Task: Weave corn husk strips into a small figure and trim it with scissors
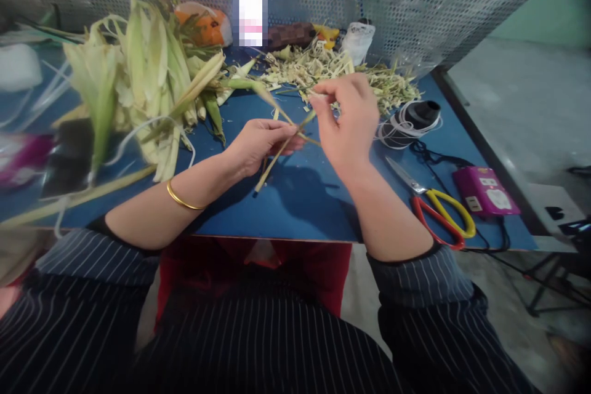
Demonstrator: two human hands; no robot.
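Pale green-tan husk strips [271, 166] formed an X over a blue table [240, 215], approx. mid-frame, held by a person's L hand [258, 148]. L thumb and forefinger were pinched on the strips at the crossing, w/ the other fingers curled beneath. R hand [348, 123] was poised just beyond and to the right, thumb and forefinger drawn narrow nr one strip's upper end; cannot tell whether they gripped it.

Key angle: that strip's long axis ran diagonally, its cut end low and toward the wearer, its far end slanting up-right to the R fingertips. A second strip [272, 100] cut across it from upper left to lower right, tip pointing toward the R wrist. L hand was nearest the crossing; R hand, nearest the upper end.

Also on the table: a big heap of husks [150, 68] at left, a spread of shredded scraps [293, 68] behind the hands, and, to the R side, a black spool [404, 129] w/ pale cord around it, plus scissors [419, 189] w/ red and yellow handles, lying nr a magenta box [480, 194]. A gold bangle [179, 199] circled the L forearm.
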